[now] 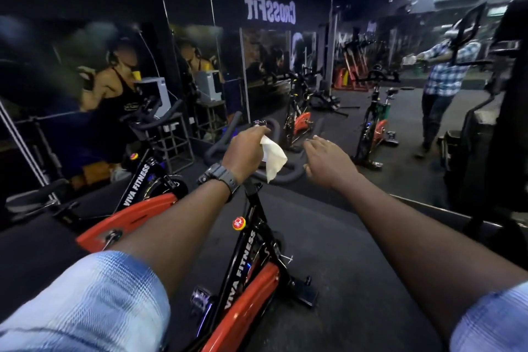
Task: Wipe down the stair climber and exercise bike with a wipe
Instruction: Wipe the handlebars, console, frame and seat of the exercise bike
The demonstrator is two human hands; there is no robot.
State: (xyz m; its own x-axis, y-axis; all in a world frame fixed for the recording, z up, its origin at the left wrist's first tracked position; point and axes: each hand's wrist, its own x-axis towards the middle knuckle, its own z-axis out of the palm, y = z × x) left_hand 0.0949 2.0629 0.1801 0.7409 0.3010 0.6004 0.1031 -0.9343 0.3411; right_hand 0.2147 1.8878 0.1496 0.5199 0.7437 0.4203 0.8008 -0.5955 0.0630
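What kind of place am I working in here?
Most likely a commercial gym. A black-and-red exercise bike marked VIVA FITNESS stands below the hands, a second matching bike stands beside it, and wall mirrors reflect more bikes and a mirrored white CrossFit sign.

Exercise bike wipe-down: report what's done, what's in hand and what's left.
Done: nothing here proves any surface is already wiped. In hand: the left hand grips the white wipe at the exercise bike handlebar, near its small console; the right hand hovers open beside it. Left: the bike's frame, and the stair climber at the right edge, which no hand touches.
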